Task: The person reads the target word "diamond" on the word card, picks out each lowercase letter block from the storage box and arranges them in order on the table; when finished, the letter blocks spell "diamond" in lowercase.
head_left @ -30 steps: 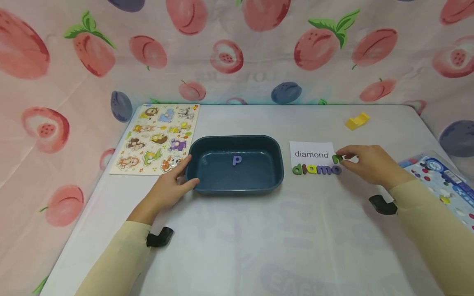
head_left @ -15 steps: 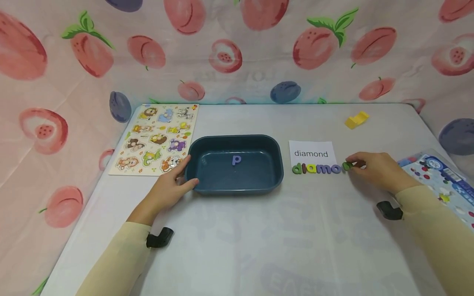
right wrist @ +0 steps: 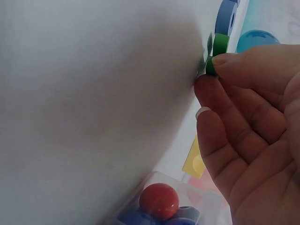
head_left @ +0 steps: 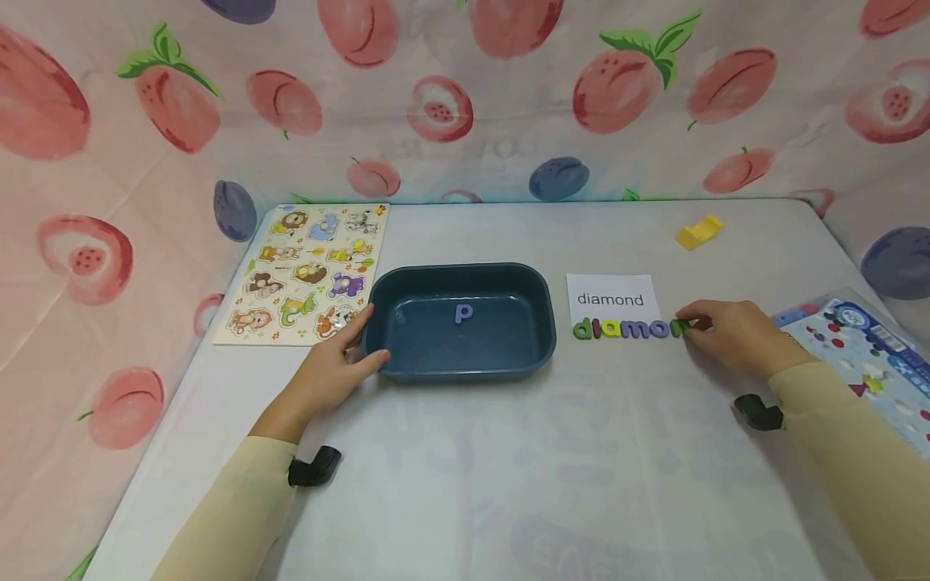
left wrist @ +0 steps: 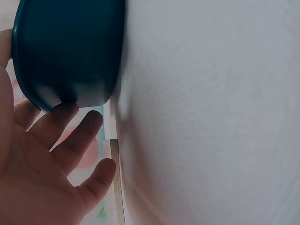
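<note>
My right hand (head_left: 737,335) pinches a green letter n (head_left: 679,328) between thumb and fingers, low over the table at the end of a letter row. That row has a green d (head_left: 583,329), a purple o (head_left: 659,329) and several letters between, under a white card (head_left: 610,289) printed "diamond". In the right wrist view the green letter (right wrist: 220,44) stands close to a blue-purple one (right wrist: 226,18). My left hand (head_left: 330,371) rests spread against the left end of a dark teal tray (head_left: 465,376). One purple letter p (head_left: 463,313) lies inside the tray.
An animal puzzle board (head_left: 294,282) lies behind the left hand, beside the tray. A yellow piece (head_left: 699,232) sits at the back right. By the right forearm lies a clear box (head_left: 865,347) with a printed top; the right wrist view shows coloured balls (right wrist: 159,200) in it.
The right hand has carried the green n off the card's edge, right and down, then slightly left, next to the purple o. The left hand and the tray stay as they were.
</note>
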The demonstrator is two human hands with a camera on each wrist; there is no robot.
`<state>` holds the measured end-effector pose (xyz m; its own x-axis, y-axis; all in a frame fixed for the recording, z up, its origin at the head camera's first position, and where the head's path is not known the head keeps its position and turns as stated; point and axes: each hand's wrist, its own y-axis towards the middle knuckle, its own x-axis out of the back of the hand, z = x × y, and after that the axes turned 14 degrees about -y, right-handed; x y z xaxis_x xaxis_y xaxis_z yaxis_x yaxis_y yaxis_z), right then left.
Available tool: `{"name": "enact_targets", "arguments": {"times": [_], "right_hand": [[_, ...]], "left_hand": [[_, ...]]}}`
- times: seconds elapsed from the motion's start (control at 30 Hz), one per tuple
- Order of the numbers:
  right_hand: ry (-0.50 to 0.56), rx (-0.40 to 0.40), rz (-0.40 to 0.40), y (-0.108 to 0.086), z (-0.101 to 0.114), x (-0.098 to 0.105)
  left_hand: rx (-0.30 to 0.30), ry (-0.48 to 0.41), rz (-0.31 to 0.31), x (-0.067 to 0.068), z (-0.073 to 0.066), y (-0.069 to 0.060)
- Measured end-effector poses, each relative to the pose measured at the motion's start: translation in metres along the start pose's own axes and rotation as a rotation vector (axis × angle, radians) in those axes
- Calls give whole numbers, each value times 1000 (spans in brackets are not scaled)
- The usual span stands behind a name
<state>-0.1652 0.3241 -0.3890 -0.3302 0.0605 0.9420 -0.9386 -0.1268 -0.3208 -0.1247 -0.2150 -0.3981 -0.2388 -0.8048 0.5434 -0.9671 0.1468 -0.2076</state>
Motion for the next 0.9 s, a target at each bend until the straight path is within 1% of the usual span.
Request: {"name": "enact_targets", "arguments": {"times": [0.13, 0.37, 0.6, 0.73, 0.9], "right_hand": [[6, 3, 10, 1, 1, -1], [-18, 20, -5, 2, 1, -2], [-14, 8, 14, 2, 1, -2], [-11, 4, 21, 0, 2, 1], [-3, 21, -17, -3, 7, 10]], "left_hand": [[3, -2, -3, 0, 0, 0], [7, -6, -1, 0, -1, -1], [5, -11, 0, 0, -2, -1], [9, -14, -3, 0, -3, -1], [11, 0, -3, 0, -3, -1]]}}
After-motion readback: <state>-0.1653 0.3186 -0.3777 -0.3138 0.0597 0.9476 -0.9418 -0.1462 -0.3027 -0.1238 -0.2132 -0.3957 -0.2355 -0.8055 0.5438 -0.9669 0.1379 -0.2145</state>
